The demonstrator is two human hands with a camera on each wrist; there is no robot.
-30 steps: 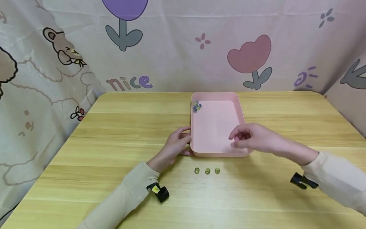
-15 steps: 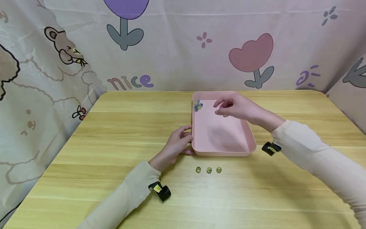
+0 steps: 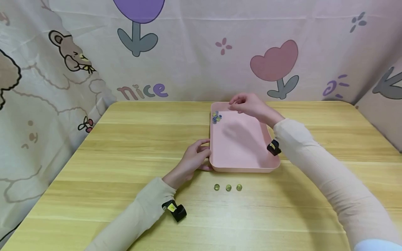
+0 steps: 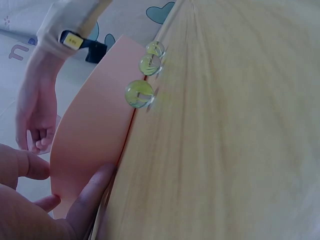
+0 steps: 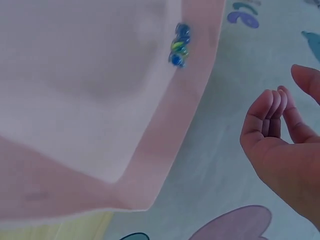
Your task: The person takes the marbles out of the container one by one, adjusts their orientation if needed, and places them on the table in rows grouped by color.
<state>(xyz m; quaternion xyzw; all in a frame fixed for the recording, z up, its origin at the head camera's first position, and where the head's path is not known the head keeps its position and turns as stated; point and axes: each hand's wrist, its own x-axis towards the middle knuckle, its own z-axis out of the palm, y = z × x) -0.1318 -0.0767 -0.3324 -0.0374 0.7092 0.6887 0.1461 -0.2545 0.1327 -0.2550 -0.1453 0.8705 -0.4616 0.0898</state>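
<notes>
A pink tray [image 3: 245, 169] lies on the table, with my left hand [image 3: 192, 157] resting against its left outer wall. In the left wrist view, the left fingers [image 4: 92, 195] touch the wall from outside. My right hand [image 3: 249, 105] hovers above the tray's back end, fingers loosely curled. In the right wrist view, thumb and forefinger stand apart and nothing shows between them. A cluster of blue and yellow-green marbles [image 3: 216, 117] sits in the tray's back left corner, left of the right hand. Three yellow-green glass marbles [image 3: 228, 188] form a row in front of the tray.
The wooden table [image 3: 125, 150] reaches back to a printed cloth [image 3: 194, 52] with flowers and a bear. More of the cloth hangs at the left and right. Each sleeve carries a black wrist camera [image 3: 179, 212].
My right hand has moved from the tray's front right corner back and left to its far end. The left hand, the tray and the marbles stay where they were.
</notes>
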